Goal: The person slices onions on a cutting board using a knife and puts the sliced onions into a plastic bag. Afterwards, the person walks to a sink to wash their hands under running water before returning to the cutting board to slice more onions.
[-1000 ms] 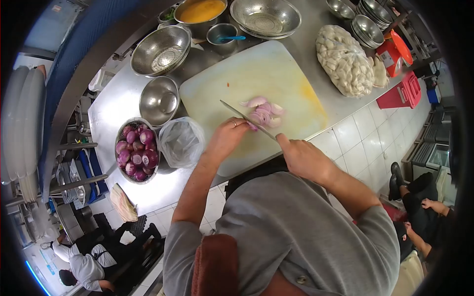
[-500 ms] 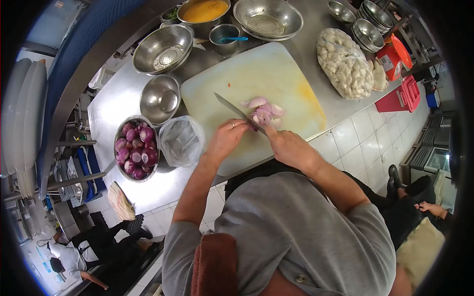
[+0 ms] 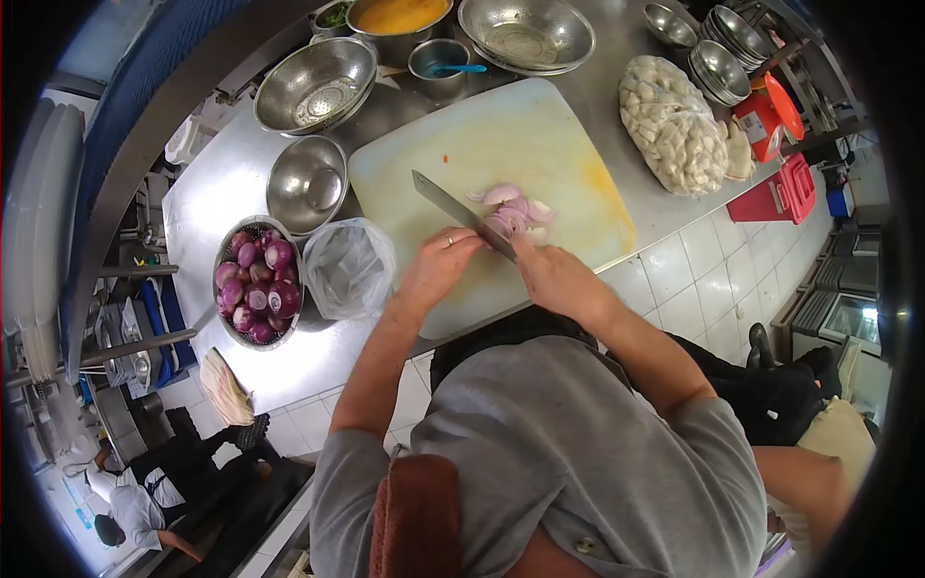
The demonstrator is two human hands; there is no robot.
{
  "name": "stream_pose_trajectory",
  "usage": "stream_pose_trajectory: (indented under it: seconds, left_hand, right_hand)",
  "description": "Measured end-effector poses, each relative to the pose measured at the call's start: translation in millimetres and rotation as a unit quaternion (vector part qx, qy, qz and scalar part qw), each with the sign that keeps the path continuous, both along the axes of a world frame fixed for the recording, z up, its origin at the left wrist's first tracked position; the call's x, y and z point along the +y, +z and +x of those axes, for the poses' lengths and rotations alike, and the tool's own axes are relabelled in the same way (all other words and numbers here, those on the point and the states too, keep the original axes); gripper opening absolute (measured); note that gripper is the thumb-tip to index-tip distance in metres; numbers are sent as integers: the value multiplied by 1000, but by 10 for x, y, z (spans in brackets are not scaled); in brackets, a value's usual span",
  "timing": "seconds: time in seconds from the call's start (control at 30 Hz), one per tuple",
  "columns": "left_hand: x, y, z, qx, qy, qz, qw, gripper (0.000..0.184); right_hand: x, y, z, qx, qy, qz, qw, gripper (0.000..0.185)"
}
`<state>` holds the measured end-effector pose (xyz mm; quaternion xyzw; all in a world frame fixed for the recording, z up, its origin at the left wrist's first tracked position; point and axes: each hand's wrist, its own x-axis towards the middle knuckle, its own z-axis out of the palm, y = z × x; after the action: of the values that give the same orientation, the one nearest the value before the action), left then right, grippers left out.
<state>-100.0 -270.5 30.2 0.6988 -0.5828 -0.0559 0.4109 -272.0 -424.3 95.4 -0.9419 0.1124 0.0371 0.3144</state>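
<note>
A white cutting board (image 3: pixel 434 164) with yellow stains lies on the steel table in front of me. My right hand (image 3: pixel 554 275) is wrapped round a large knife (image 3: pixel 448 204), whose blade points up and to the left over the board. Close to the blade's left side, the closed fingers of my left hand (image 3: pixel 438 265) press on a piece of onion, mostly hidden by the fingers and knife. Sliced purple onion (image 3: pixel 511 207) lies in a small pile just beyond the blade.
On the left are a colander of red onions (image 3: pixel 258 284), a clear plastic bag (image 3: pixel 349 268) and steel bowls (image 3: pixel 306 183). A bag of peeled garlic (image 3: pixel 672 125) lies right, near a red scale (image 3: pixel 761 125). People (image 3: pixel 145 501) are at lower left and right.
The knife has shifted left and its blade shows more of its side. My right hand has moved left, nearer my left hand. The person at right has come closer behind me.
</note>
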Motion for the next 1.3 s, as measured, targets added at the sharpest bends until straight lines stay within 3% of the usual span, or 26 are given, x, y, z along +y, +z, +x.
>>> stream_pose_trajectory:
  seconds: [0.27,0.6,0.73,0.77,0.87,1.0,1.07,1.13,1.3]
  left_hand:
    - [-5,52,-31,21,11,-12,1000,15]
    - [37,-38,-41,26,16,-5,1000,12]
    - [23,-167,-147,30,10,-4,999,17]
    - [48,-137,-153,48,12,-1,999,18]
    - [278,420,-141,87,114,-13,990,20]
    - [1157,980,292,-66,375,77,922,28]
    - [1604,1112,508,-141,434,134,880,32]
    - [1868,990,573,-74,460,240,851,51]
    - [1914,877,643,-88,421,216,877,53]
  right_hand:
    - [-89,400,-146,50,4,42,998,24]
    - [-3,13,45,41,-3,40,998,25]
    - [-151,-149,92,-122,-8,-15,992,31]
    - [-184,-64,70,-68,-17,-17,997,32]
    - [-197,300,-73,10,-12,-17,1000,35]
    - [-108,125,-136,-23,51,35,998,38]
    - [-117,-40,-67,-33,43,76,996,38]
    - [-277,-143,-56,-34,13,85,996,38]
    - [-794,-260,-129,-38,-71,54,995,35]
